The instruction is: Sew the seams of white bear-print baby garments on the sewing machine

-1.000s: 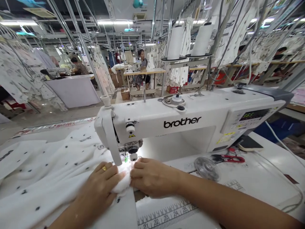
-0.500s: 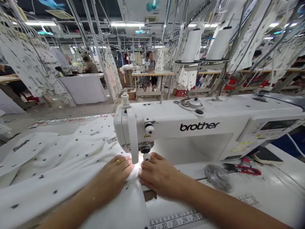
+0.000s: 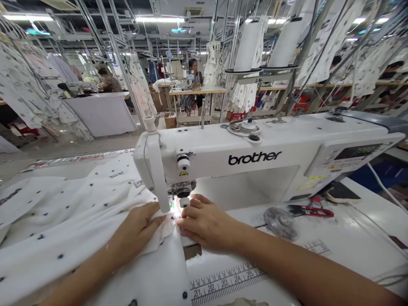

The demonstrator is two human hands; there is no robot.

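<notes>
Fabric [image 3: 95, 199] left, snips [image 3: 315, 211] right, spools [image 3: 247, 46] behind machine [image 3: 207, 146]

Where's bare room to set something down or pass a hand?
White tabletop between the red-handled snips, printed ruler's end and right forearm; also the opening beneath the sewing machine arm, right of the right hand. Crowded: below the machine head, with the left hand there too, and the left side, covered by dotted fabric.

Two foreground hands [image 3: 137, 227] [image 3: 207, 224], two large thread cones [image 3: 247, 47] [image 3: 285, 46] — one red snipper [image 3: 314, 211]
</notes>
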